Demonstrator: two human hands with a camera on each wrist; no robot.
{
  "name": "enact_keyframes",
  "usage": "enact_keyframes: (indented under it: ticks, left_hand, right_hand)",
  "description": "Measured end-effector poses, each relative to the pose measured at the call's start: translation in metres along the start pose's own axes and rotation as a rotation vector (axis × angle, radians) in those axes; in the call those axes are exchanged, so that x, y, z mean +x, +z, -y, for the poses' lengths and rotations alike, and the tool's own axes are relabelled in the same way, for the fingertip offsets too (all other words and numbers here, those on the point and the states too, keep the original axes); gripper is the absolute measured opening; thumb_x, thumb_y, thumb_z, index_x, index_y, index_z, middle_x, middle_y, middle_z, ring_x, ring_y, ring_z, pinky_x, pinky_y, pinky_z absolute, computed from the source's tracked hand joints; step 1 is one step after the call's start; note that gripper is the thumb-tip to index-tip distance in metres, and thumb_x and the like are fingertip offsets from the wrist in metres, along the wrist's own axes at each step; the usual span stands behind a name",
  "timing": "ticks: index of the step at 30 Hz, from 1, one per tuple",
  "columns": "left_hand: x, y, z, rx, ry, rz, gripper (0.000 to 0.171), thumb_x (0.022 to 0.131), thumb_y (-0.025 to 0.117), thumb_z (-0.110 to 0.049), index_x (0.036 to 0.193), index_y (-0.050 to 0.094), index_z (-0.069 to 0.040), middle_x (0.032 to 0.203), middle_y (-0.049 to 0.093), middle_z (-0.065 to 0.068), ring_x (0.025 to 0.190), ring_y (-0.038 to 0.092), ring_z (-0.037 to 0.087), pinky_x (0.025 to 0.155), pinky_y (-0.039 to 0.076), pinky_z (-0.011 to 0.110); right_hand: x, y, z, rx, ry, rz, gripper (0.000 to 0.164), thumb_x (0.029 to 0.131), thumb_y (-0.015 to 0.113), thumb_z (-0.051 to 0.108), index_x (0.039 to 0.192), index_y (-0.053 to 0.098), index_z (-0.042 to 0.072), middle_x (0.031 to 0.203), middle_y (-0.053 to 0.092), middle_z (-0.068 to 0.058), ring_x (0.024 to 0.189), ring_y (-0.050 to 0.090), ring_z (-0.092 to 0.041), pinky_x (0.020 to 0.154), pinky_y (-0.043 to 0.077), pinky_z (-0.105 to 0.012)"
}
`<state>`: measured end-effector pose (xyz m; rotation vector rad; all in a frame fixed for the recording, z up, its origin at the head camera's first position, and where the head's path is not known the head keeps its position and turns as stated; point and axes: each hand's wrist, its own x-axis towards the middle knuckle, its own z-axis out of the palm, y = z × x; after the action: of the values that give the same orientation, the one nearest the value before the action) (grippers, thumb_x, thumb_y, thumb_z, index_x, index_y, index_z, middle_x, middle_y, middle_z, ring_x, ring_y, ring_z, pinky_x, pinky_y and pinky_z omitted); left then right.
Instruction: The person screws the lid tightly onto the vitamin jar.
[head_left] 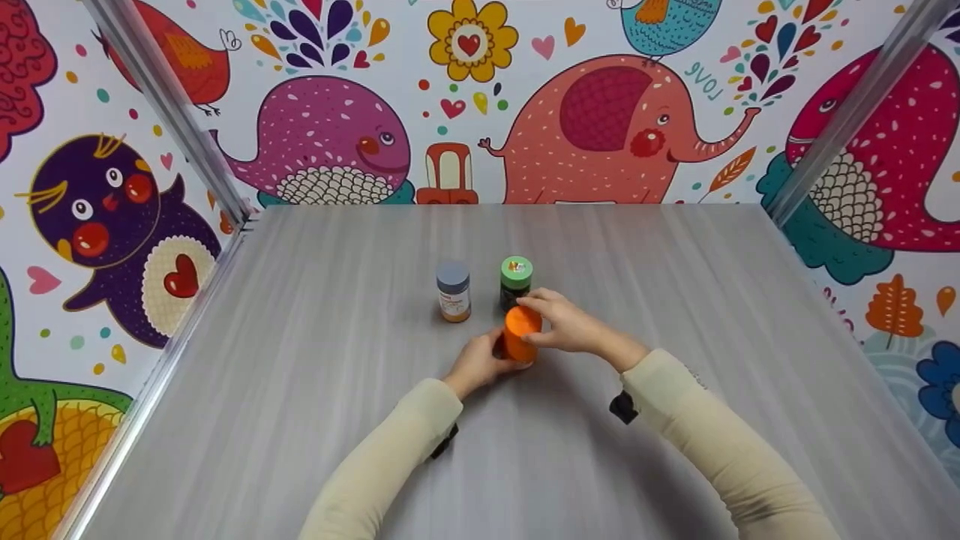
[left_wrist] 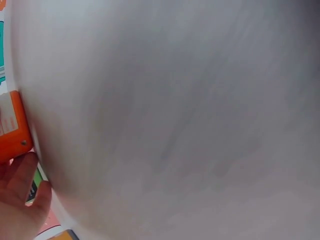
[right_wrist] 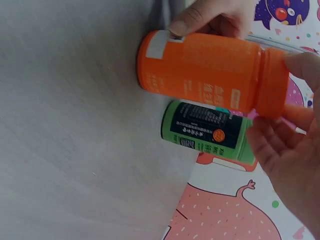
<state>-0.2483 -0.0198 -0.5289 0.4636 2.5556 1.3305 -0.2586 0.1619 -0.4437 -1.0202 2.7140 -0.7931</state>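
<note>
An orange plastic bottle (head_left: 520,341) with an orange cap (right_wrist: 274,82) is upright between both hands over the grey table. Low on its side, my left hand (head_left: 480,361) grips it, the thumb lying near a white label patch in the right wrist view. My right hand (head_left: 570,326) holds the cap between thumb and fingers. Just behind stands a green-lidded bottle (head_left: 516,271) with a dark label, partly hidden by the orange one. A clear bottle with a grey cap (head_left: 454,300) stands to its left. The left wrist view catches only part of the orange bottle (left_wrist: 15,127).
The grey wood-grain table (head_left: 337,315) spreads around the bottles. Cartoon-printed walls (head_left: 337,142) rise behind and at both sides. Metal posts (head_left: 180,112) mark the back corners, and a metal strip runs along the left edge.
</note>
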Motion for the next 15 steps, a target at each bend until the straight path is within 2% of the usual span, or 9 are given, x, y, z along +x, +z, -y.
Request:
enact_keyframes:
  ticks: [8,15]
  left_hand:
    - [0.0,0.0,-0.002,0.022,-0.031,0.008,0.056,0.079,0.072,-0.025,0.126,0.05,-0.006,0.123,0.057,0.01,0.111,0.054,0.021,0.099,0.039,0.036]
    - [-0.001,0.0,-0.002,0.011,-0.031,0.011,0.057,0.079,0.071,-0.023,0.129,0.049,-0.005,0.125,0.056,0.011,0.113,0.053,0.022,0.099,0.039,0.036]
  right_hand:
    - [0.001,0.01,0.007,-0.043,0.114,-0.134,0.047,0.08,0.069,0.029,0.11,0.055,-0.005,0.097,0.052,-0.012,0.086,0.049,-0.022,0.074,0.046,-0.035]
    - [0.004,0.014,0.012,-0.088,0.275,-0.133,0.047,0.079,0.068,0.042,0.098,0.051,0.002,0.086,0.048,-0.007,0.076,0.045,-0.019,0.066,0.041,-0.031]
